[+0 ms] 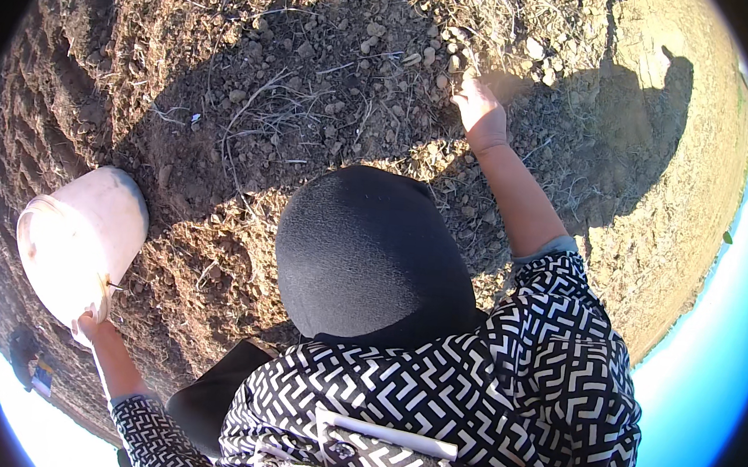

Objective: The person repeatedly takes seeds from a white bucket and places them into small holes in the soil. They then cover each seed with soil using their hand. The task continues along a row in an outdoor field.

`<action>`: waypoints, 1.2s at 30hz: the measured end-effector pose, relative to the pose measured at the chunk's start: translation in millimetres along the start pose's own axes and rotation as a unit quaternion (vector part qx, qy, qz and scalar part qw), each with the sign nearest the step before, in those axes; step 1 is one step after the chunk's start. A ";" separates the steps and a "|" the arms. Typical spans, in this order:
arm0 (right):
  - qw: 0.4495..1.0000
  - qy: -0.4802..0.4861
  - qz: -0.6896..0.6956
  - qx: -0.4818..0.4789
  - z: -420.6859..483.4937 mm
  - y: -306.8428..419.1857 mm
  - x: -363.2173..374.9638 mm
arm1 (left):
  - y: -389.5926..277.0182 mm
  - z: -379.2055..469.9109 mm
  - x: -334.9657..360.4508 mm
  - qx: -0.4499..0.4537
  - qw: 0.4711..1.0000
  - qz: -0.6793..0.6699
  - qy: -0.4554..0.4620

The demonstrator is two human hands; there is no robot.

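My left hand grips the rim of a white plastic bucket at the left. The bucket leans on the soil, its inside washed out by glare, so its contents cannot be made out. My right hand reaches down to the dry ground ahead, fingertips drawn together among small pale lumps. Whether these are clods, stones or pods is not clear throughout. Dust or blur beside the fingers hides whether anything is pinched between them.
Loose, cloddy soil with dry stalks spreads ahead, partly under my shadow. My bent knee in dark cloth rises between my arms. Furrowed earth lies at the left. A dark shape stands far off at lower left, too small to identify.
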State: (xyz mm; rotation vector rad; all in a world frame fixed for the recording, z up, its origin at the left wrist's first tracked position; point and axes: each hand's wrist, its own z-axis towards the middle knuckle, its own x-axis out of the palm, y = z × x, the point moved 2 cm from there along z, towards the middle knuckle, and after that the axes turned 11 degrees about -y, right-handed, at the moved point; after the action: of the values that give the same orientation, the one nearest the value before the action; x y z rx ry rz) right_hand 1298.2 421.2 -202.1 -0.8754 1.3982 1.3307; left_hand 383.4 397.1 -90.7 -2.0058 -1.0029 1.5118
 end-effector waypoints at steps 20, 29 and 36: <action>0.994 -0.050 0.039 0.093 23.1 -13.3 -5.0 | -12.0 -128.1 16.6 0.043 0.998 -0.023 -0.028; 0.752 -0.034 0.509 0.417 -41.3 17.0 0.2 | -16.3 -133.0 15.7 0.056 0.998 -0.020 -0.003; 0.471 -0.105 0.661 0.574 -107.4 -60.9 -48.4 | -16.8 -136.6 14.7 0.058 0.998 -0.013 0.003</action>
State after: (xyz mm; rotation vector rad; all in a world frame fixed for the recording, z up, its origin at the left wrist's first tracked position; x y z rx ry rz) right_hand 1350.7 301.2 -181.1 1.5894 2.2380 0.8373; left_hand 510.1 430.1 -45.7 -1.9082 -0.9129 1.5152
